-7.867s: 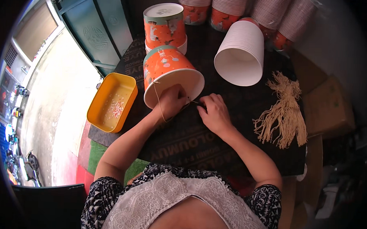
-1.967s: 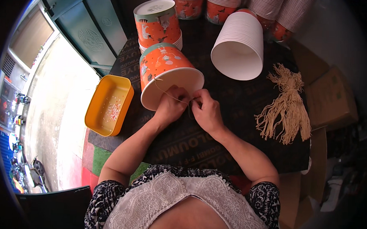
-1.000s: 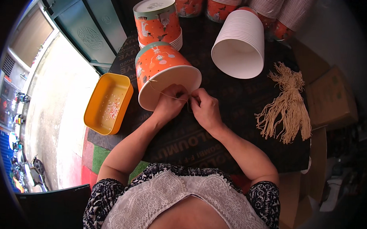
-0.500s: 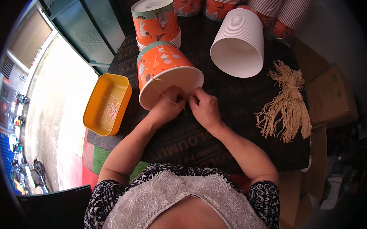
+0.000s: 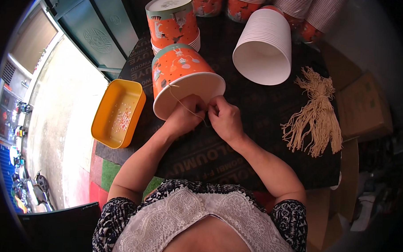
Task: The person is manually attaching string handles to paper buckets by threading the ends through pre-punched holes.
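An orange paper bucket with a green base band lies tilted on its side, its white mouth facing me. A thin beige string comes through its wall near the rim and runs down to my hands. Fingers bent, my left hand reaches into the mouth and pinches the string. Close beside it, my right hand has thumb and forefinger pressed together at the string's end by the rim. The fingertips of both hands are partly hidden, so the exact grip does not show.
Left stands a yellow tub holding small pale and red bits. Behind the bucket are upturned orange buckets. A nested white stack lies on its side, and a bundle of beige strings is at right, near a cardboard box.
Both hands stay almost in place, fingers working at the string. A loop of string now shows below the left fingers. The whole view has shifted very slightly.
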Action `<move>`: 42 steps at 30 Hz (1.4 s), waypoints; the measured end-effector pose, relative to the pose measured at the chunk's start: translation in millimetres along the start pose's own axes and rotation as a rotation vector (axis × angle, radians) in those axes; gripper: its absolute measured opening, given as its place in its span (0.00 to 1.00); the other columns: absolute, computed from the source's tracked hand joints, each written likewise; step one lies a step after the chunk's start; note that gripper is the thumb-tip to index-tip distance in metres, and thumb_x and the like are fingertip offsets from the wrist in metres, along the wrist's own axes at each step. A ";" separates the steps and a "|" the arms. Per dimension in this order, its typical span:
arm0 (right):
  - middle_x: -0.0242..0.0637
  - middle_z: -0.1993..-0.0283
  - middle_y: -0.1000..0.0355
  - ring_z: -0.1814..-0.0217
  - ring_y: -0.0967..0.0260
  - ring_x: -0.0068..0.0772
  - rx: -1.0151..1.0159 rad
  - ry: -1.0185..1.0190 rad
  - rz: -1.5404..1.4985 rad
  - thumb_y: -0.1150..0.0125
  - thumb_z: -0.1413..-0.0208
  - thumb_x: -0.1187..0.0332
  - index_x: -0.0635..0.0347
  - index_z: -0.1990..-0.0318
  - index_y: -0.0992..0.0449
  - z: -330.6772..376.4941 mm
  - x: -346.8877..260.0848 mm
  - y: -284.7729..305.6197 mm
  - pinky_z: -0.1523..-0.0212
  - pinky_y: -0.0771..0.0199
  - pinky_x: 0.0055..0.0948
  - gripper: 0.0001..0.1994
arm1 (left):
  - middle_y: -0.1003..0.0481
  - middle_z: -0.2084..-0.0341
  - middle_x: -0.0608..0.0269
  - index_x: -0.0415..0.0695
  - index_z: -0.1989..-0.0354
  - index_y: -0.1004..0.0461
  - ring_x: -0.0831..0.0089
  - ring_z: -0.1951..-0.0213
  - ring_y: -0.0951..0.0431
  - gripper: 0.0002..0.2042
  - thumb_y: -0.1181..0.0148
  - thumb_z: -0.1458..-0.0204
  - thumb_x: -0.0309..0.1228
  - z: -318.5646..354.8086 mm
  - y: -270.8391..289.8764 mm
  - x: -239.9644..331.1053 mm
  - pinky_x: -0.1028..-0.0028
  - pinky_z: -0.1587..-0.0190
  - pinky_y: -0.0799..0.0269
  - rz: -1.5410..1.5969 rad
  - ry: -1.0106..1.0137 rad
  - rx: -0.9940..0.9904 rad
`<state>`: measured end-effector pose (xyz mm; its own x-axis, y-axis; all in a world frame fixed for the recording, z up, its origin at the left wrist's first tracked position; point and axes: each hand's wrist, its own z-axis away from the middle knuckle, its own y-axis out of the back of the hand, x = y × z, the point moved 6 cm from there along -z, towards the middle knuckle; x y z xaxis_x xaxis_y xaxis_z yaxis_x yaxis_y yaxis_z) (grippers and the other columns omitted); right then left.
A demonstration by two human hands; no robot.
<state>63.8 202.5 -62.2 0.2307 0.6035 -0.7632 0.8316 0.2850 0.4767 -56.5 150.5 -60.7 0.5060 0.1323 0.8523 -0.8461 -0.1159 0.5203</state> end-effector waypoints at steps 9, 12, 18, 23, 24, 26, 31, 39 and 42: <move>0.48 0.71 0.26 0.67 0.26 0.53 0.005 0.063 0.069 0.41 0.49 0.75 0.62 0.69 0.30 0.4 -2.7 0.4 0.70 0.26 0.43 0.04 | 0.27 0.78 0.62 0.37 0.65 0.28 0.77 0.82 0.28 0.05 0.45 0.49 0.23 -0.2 1.0 -1.3 0.77 0.82 0.32 0.043 0.038 0.037; 0.48 0.71 0.26 0.67 0.26 0.53 0.009 0.079 0.062 0.41 0.50 0.75 0.62 0.69 0.30 0.5 -2.8 0.3 0.70 0.26 0.43 0.04 | 0.25 0.80 0.54 0.35 0.73 0.26 0.69 0.80 0.24 0.03 0.45 0.57 0.18 -0.7 5.5 4.0 0.72 0.79 0.30 0.052 -0.054 0.151; 0.48 0.70 0.26 0.67 0.26 0.53 -0.006 0.074 0.070 0.41 0.49 0.75 0.62 0.68 0.30 0.2 -1.8 -0.5 0.69 0.26 0.43 0.04 | 0.25 0.77 0.54 0.36 0.69 0.26 0.68 0.76 0.23 0.06 0.43 0.56 0.18 -4.0 3.1 -5.8 0.71 0.76 0.29 0.086 -0.003 0.164; 0.47 0.69 0.26 0.67 0.26 0.52 -0.015 0.078 0.073 0.41 0.49 0.75 0.62 0.68 0.30 0.2 -3.3 -0.8 0.69 0.26 0.43 0.03 | 0.25 0.77 0.56 0.36 0.66 0.27 0.72 0.80 0.25 0.06 0.43 0.53 0.19 -5.1 2.6 -7.8 0.74 0.80 0.31 0.150 -0.137 0.232; 0.47 0.69 0.26 0.67 0.26 0.53 -0.011 0.081 0.075 0.41 0.49 0.75 0.62 0.68 0.30 0.2 -3.2 -0.5 0.69 0.26 0.43 0.03 | 0.25 0.77 0.56 0.36 0.66 0.27 0.72 0.80 0.25 0.06 0.43 0.53 0.19 -4.5 3.4 -5.0 0.74 0.80 0.31 0.150 -0.137 0.231; 0.47 0.70 0.26 0.67 0.26 0.53 -0.007 0.079 0.082 0.41 0.49 0.75 0.62 0.68 0.29 0.4 -1.8 -0.9 0.69 0.26 0.43 0.03 | 0.24 0.77 0.58 0.36 0.66 0.26 0.75 0.83 0.27 0.05 0.44 0.52 0.19 -4.3 0.8 -4.2 0.76 0.83 0.32 0.161 -0.051 0.155; 0.48 0.70 0.26 0.67 0.26 0.53 -0.006 0.072 0.087 0.42 0.48 0.75 0.62 0.68 0.30 0.3 -0.4 -2.0 0.69 0.26 0.43 0.03 | 0.25 0.77 0.59 0.36 0.66 0.26 0.77 0.84 0.28 0.05 0.44 0.51 0.19 -3.8 -0.1 -5.2 0.77 0.84 0.33 0.158 -0.019 0.114; 0.50 0.66 0.26 0.64 0.26 0.54 0.012 0.100 -0.047 0.43 0.48 0.78 0.64 0.65 0.30 -0.1 -0.4 3.7 0.66 0.25 0.42 0.04 | 0.26 0.80 0.60 0.35 0.67 0.27 0.76 0.86 0.29 0.03 0.44 0.50 0.22 -3.0 2.1 -5.3 0.77 0.85 0.34 0.154 0.008 0.133; 0.51 0.64 0.27 0.62 0.27 0.54 -0.033 0.062 -0.063 0.43 0.50 0.79 0.63 0.63 0.31 1.3 0.8 3.9 0.65 0.25 0.41 0.07 | 0.27 0.81 0.61 0.35 0.68 0.27 0.76 0.86 0.29 0.03 0.44 0.49 0.23 -3.0 2.6 -5.8 0.77 0.85 0.35 0.171 0.051 0.141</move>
<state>67.9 203.1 -61.6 0.1459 0.6285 -0.7640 0.8261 0.3476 0.4436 -62.1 152.4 -64.4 0.3448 0.1480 0.9269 -0.8854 -0.2765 0.3736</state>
